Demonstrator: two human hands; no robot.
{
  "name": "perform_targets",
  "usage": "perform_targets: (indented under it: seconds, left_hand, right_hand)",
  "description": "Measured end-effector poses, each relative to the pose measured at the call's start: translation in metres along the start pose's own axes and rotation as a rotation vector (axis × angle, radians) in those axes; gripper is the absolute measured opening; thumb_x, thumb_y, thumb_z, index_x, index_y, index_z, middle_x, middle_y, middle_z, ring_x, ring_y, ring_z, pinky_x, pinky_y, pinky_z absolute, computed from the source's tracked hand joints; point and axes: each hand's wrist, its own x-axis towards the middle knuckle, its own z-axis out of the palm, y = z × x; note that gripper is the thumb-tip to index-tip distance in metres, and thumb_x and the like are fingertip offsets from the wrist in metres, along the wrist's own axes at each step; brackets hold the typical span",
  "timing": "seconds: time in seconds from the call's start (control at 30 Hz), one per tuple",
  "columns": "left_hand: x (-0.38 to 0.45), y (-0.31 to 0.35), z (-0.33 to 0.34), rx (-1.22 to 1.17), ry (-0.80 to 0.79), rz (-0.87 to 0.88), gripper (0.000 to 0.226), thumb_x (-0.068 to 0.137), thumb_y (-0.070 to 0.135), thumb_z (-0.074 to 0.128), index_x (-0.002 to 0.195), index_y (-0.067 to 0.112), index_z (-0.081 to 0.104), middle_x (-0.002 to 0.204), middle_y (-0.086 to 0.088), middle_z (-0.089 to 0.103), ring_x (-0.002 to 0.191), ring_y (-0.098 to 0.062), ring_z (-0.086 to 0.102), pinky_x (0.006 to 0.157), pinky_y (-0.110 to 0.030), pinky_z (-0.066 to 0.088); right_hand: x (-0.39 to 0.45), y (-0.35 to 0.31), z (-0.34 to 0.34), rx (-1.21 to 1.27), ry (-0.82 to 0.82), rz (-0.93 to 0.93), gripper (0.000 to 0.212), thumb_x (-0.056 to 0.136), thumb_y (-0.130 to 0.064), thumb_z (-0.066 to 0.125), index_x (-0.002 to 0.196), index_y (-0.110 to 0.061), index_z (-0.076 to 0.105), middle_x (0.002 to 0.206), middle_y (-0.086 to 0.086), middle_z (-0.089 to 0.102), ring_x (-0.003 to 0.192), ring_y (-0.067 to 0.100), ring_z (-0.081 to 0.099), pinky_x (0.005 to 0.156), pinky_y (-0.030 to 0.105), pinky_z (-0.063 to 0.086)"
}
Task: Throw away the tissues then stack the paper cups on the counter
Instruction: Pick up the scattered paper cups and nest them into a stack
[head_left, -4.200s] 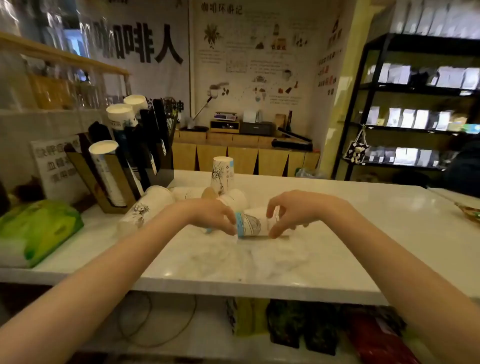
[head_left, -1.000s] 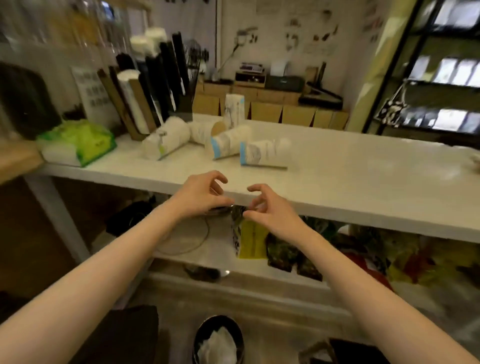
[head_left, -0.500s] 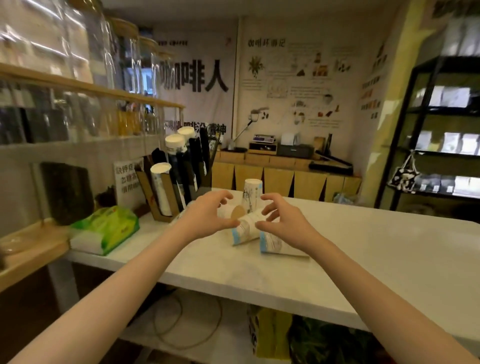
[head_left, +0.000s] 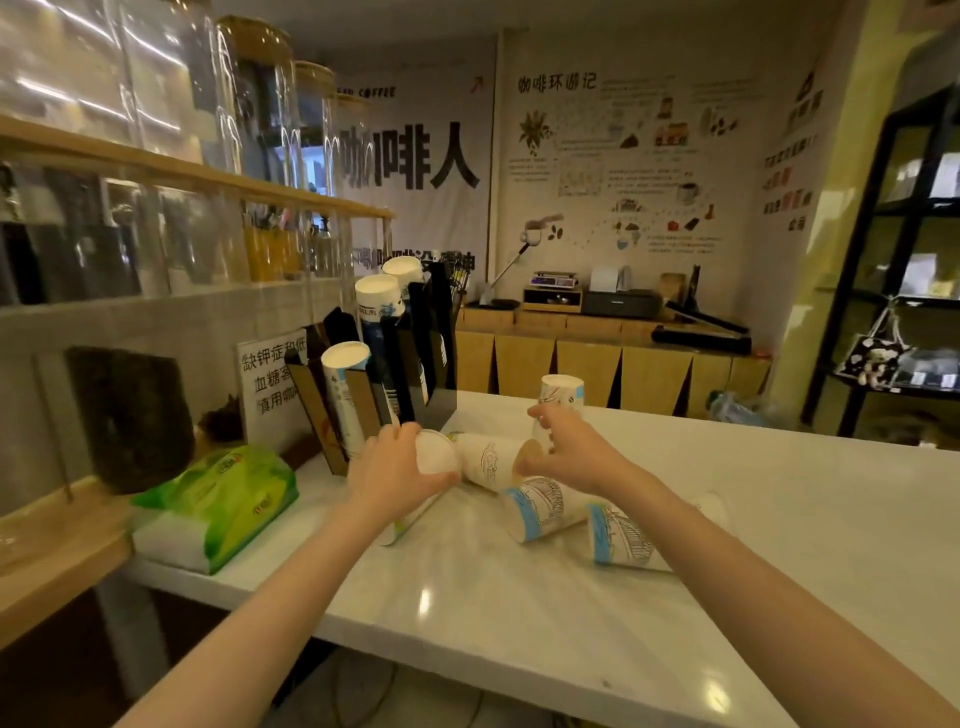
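While no loose tissues are lying on the counter (head_left: 779, 545), the paper cups (head_left: 545, 506) are still lying unstacked beside the cup holder (head_left: 395, 358); the left hand (head_left: 395, 475) is clamping one, the right hand (head_left: 571, 457) is closing on another.

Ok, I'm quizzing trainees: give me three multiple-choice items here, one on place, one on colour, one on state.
1. The upright cup stands: A in the rack; B on the counter behind the right hand; C on the shelf.
2. Tissue pack wrapper: A red; B green; C black.
3. The blue-banded cups: A upright; B stacked; C lying on their sides.
B: it stands on the counter past the hand. B: the wrapper is green. C: both lie tipped over.
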Motion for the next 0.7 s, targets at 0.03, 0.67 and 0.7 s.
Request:
perform_targets:
  seconds: [0.03, 0.67, 0.7]
  left_hand:
    - [0.000, -0.006, 0.007, 0.041, -0.013, -0.032, 0.085, 0.064, 0.067, 0.058, 0.130, 0.021, 0.032, 0.130, -0.008, 0.045, 0.118, -0.029, 0.043, 0.091, -0.043, 0.039]
    - [0.002, -0.021, 0.038, -0.758, 0.227, -0.091, 0.094, 0.054, 0.037, 0.080, 0.131, 0.032, 0.028, 0.109, 0.008, 0.047, 0.094, -0.011, 0.051, 0.069, -0.023, 0.043]
    - [0.002, -0.017, 0.042, -0.835, 0.208, -0.093, 0.097, 0.054, 0.032, 0.081, 0.133, 0.033, 0.026, 0.111, 0.008, 0.047, 0.096, -0.010, 0.051, 0.069, -0.020, 0.044]
  right_hand:
    - [0.005, 0.002, 0.004, -0.024, -0.002, 0.000, 0.080, 0.069, -0.033, 0.074, 0.136, -0.019, 0.032, 0.142, 0.007, 0.038, 0.124, 0.024, 0.041, 0.098, 0.042, 0.043]
    - [0.044, 0.007, 0.043, -0.384, -0.096, 0.063, 0.068, 0.075, -0.038, 0.065, 0.128, -0.009, 0.034, 0.130, 0.017, 0.042, 0.120, 0.033, 0.039, 0.093, 0.043, 0.043]
    - [0.045, 0.007, 0.043, -0.375, -0.094, 0.066, 0.067, 0.075, -0.036, 0.066, 0.127, -0.009, 0.034, 0.130, 0.017, 0.041, 0.120, 0.032, 0.039, 0.092, 0.042, 0.043]
